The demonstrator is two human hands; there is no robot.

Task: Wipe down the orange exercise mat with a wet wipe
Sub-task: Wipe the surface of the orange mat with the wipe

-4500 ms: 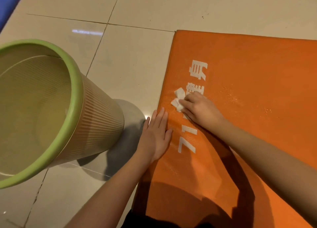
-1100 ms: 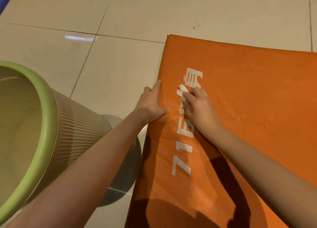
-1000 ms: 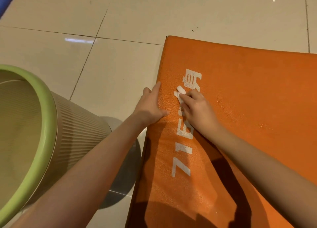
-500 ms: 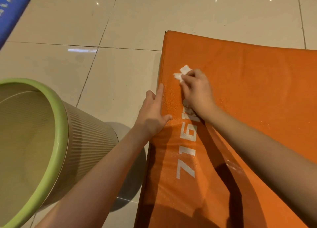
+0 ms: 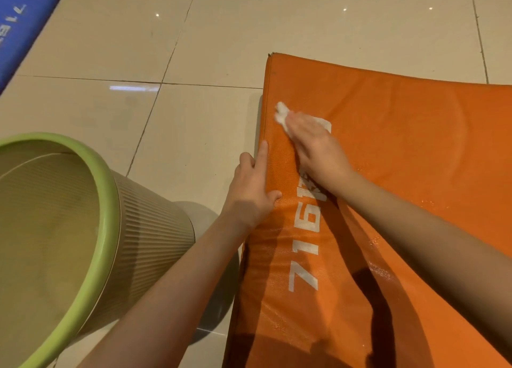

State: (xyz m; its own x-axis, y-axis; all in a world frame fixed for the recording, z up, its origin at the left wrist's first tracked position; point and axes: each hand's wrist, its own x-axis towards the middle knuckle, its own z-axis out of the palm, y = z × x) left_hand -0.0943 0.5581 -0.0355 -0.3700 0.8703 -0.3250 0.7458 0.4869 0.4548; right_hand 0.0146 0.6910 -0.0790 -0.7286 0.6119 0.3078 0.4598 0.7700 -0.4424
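An orange exercise mat (image 5: 401, 159) with white print lies on the tiled floor and fills the right half of the view. My right hand (image 5: 315, 148) presses a small white wet wipe (image 5: 281, 112) onto the mat near its far left corner; the hand is motion-blurred and only the wipe's tip shows past the fingers. My left hand (image 5: 253, 187) rests on the mat's left edge, index finger straight along the seam and thumb on top. Wet streaks shine on the mat in front of my right arm.
A beige ribbed bin with a green rim (image 5: 105, 229) stands on the floor at the left, close to my left forearm. A blue mat (image 5: 19, 26) shows at the top left corner. Pale floor tiles (image 5: 194, 118) lie between bin and orange mat.
My right hand has slid the wipe further away along the mat's left side, past the printed characters toward the far corner. My left hand has shifted forward along the edge.
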